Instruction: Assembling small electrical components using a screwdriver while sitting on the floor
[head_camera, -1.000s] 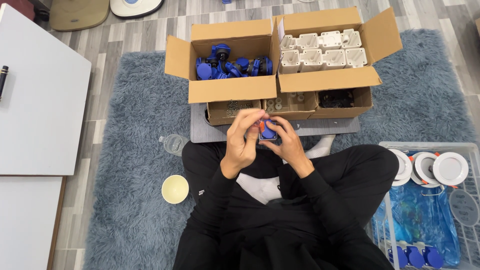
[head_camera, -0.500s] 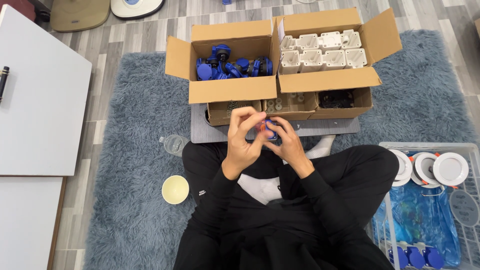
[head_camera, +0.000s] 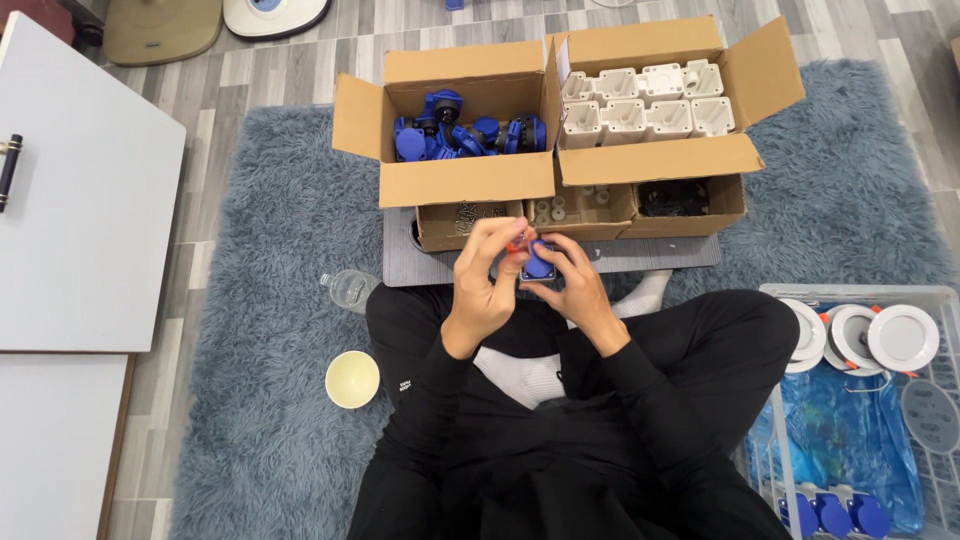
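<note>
The hands have been raised slightly since earlier, a blue part (head_camera: 537, 263) pinched above the lap between left hand (head_camera: 487, 285) and right hand (head_camera: 568, 288) fingers, and it could be dropped onto the rug (head_camera: 270, 250) if the grip slackens.

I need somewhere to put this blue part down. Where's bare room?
Free: rug left of the blue-parts box, and rug between cup and white board. Crowded: the boxes ahead and the basket at right.
</note>
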